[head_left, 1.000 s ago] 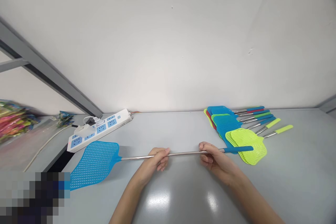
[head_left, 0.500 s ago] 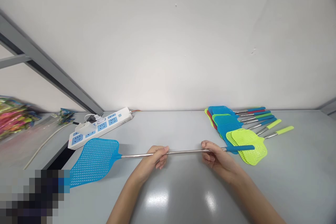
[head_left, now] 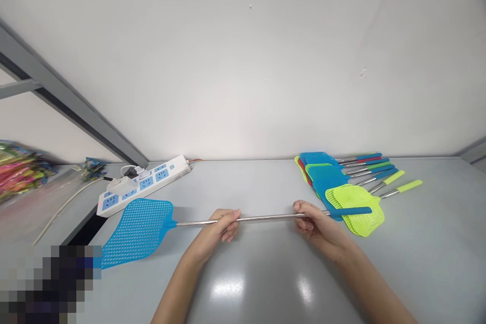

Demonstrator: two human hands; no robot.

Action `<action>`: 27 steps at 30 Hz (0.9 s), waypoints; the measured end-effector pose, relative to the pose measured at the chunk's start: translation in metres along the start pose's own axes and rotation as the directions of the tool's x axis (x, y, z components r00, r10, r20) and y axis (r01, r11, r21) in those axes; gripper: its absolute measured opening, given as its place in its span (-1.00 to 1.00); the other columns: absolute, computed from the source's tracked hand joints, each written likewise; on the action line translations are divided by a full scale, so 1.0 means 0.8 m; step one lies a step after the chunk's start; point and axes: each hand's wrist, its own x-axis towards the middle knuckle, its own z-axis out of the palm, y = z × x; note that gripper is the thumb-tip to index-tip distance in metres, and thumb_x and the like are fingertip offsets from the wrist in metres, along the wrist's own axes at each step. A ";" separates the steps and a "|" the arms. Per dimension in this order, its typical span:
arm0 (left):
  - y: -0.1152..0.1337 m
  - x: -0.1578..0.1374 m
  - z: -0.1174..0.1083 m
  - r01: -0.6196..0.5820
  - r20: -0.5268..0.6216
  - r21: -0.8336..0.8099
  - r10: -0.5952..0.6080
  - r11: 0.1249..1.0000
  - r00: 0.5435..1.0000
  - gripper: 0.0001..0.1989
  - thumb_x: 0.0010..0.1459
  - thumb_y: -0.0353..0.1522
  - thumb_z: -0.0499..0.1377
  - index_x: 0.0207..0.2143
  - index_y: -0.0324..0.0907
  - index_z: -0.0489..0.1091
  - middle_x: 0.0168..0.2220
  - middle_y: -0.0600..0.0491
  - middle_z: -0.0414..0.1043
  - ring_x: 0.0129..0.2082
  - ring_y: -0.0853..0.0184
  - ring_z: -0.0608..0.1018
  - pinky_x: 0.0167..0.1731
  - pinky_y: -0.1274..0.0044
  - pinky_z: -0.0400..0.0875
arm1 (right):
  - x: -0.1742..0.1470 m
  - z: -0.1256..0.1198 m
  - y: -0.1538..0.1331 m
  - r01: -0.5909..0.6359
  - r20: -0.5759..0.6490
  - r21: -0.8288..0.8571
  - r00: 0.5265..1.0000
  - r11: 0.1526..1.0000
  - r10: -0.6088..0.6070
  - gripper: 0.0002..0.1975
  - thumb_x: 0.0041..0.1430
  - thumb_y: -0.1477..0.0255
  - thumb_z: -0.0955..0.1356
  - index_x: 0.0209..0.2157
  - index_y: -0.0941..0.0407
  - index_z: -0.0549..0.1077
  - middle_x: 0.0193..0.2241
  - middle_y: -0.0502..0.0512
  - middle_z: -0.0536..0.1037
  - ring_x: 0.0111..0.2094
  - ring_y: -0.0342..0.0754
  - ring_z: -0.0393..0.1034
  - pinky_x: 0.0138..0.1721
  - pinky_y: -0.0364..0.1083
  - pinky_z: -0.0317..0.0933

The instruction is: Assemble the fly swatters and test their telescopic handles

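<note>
A blue fly swatter with an extended metal rod is held crosswise over the grey table, its perforated head to the left and its blue grip to the right. My left hand is closed round the rod, between the head and the middle. Near the blue grip, my right hand pinches the rod between thumb and fingers. Beyond the right hand lies a pile of fly swatters, blue, green, red and yellow-green, with their handles pointing right. The held swatter's grip overlaps a yellow-green swatter in the view.
A white power strip with plugs and a cable lies at the back left, behind the blue swatter head. Colourful plastic-wrapped packs are at the far left. A grey metal frame rises there, and a pale wall stands behind the table.
My hands have moved slightly apart along the rod, the left one a little leftward and the right one a little rightward. The view has shifted slightly.
</note>
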 end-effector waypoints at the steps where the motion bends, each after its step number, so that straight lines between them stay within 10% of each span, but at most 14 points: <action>1: 0.000 0.000 -0.001 0.002 0.000 -0.001 -0.002 1.000 1.000 -0.60 0.03 -0.20 -0.09 -0.76 -0.16 -0.09 -0.80 0.20 -0.13 -0.69 0.47 0.13 -0.57 0.59 0.07 | 0.000 0.000 0.000 0.002 0.001 -0.003 1.000 1.000 -0.002 -0.96 -0.17 0.47 0.29 -0.60 0.14 0.32 -0.74 -0.10 0.10 -0.66 -0.25 -0.13 -0.58 -0.21 -0.10; 27: -0.004 -0.005 -0.013 -0.045 -0.007 -0.045 0.045 0.998 0.999 -0.61 0.06 -0.26 -0.09 -0.76 -0.16 -0.09 -0.79 0.21 -0.14 -0.69 0.47 0.10 -0.59 0.58 0.02 | 0.000 -0.009 -0.005 0.006 0.005 -0.032 1.000 0.999 -0.005 -0.95 -0.14 0.46 0.29 -0.59 0.13 0.30 -0.74 -0.10 0.12 -0.67 -0.26 -0.16 -0.61 -0.21 -0.16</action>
